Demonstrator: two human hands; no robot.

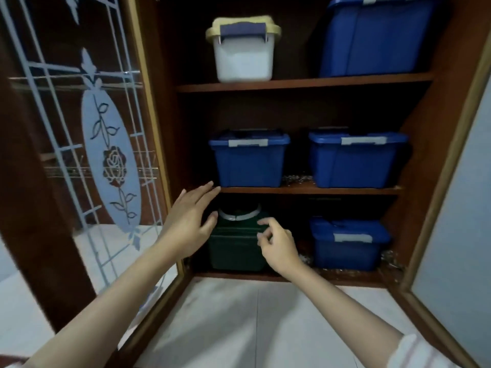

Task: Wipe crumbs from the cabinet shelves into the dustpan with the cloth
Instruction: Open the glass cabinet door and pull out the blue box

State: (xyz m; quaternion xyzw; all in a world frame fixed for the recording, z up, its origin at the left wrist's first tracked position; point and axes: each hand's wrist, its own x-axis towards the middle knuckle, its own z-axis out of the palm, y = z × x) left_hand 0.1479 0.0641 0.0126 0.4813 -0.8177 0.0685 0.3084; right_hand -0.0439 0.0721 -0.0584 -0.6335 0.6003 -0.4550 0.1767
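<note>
Nearest, held two bare forearms out over pale floor tiles (239, 328), a light striped sleeve (417, 351) on the right one. Held the left hand (190, 219) wide open, fingers straight and spread, fingertips at the front edge of the middle shelf (305, 190), thumb just beside the pale rim of a dark green container (235, 245); could not tell whether touching either. Held the right hand (279, 245) lower and to the right, in front of that container, fingers loosely curled, thumb and forefinger close together, nothing seen between them.

Found the green container at the left of the bottom shelf (332, 278) of the cabinet (425, 128), a low blue box (348, 245) well apart on the right, dark open room between them. Saw glinting crumbs (389, 257) strewn around that box, thickest toward the right corner.

Farther up, saw a left blue box (249, 160) and a right blue box (356, 160) near the middle shelf's front edge, with more crumbs in the gap between them. Farthest, on the top shelf (305, 85), noted a white tub (243, 54) with a yellow lid and a large blue bin (377, 38), a dark gap between.

Left both doors swung wide: an etched glass door (111, 160) at left, a plain door (451, 221) at right.
</note>
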